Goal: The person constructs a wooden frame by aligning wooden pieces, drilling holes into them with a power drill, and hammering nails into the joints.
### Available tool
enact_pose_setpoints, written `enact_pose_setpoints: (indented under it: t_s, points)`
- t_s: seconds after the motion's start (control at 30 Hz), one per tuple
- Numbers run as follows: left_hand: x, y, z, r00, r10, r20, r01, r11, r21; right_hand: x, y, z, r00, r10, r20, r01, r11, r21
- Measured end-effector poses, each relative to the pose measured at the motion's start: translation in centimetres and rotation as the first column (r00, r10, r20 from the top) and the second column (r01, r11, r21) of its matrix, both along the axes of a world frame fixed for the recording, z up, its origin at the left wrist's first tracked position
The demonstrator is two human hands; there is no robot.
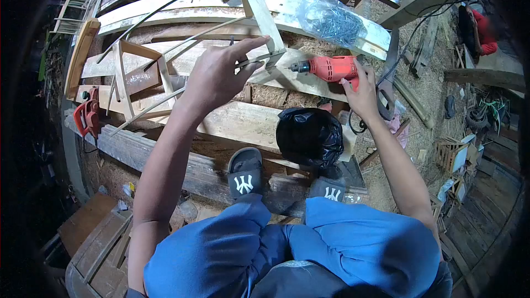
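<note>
My right hand (362,92) is wrapped round the handle of a red power drill (333,68). The drill lies level, with its chuck pointing left toward a light wooden frame (263,19). My left hand (215,73) pinches a thin wooden slat (260,59) between thumb and fingers, where the slat meets the frame's near end. A small gap separates the drill's tip from that wood. Below the drill sits a black plastic bag (309,135), its mouth open upward. Beyond the drill, a clear plastic bag of nails (337,25) rests on a plank.
Long planks (237,121) run across under the work, amid sawdust. A handsaw (387,96) lies right of my right hand, near the drill's cord. At the left are a second red power tool (87,113) and another wooden frame (122,80). My sandalled feet (245,174) are just below.
</note>
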State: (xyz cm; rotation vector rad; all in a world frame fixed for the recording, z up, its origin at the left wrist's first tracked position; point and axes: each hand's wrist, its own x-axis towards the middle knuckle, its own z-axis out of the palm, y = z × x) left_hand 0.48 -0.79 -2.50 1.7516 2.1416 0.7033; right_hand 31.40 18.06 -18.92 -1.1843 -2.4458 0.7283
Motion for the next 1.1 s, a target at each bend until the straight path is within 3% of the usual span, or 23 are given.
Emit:
enact_pose_setpoints:
  t_s: [0.17,0.23,0.33,0.67,1.1]
  points:
    - [0.2,-0.2,1.6,1.000,0.017,0.003,-0.016,0.996,-0.083,0.1,-0.1,-0.1,1.000,0.002,-0.026,-0.002,1.000,-0.003]
    - [0.2,-0.2,2.3,0.999,0.018,-0.049,-0.027,0.980,-0.196,0.2,0.1,-0.2,1.000,0.012,-0.028,-0.012,1.000,-0.003]
    - [0.0,-0.3,1.2,0.996,0.060,-0.073,-0.065,0.996,-0.064,0.4,0.1,-0.5,0.999,0.023,-0.036,-0.022,1.000,0.009]
    - [0.1,0.4,0.9,0.996,0.086,-0.040,-0.088,0.995,-0.053,0.3,-0.1,0.0,1.000,0.009,-0.025,-0.010,1.000,-0.009]
    - [0.4,-0.2,1.1,0.991,0.035,-0.133,-0.042,0.998,-0.049,0.6,-0.1,0.1,1.000,0.001,-0.013,-0.002,1.000,-0.025]
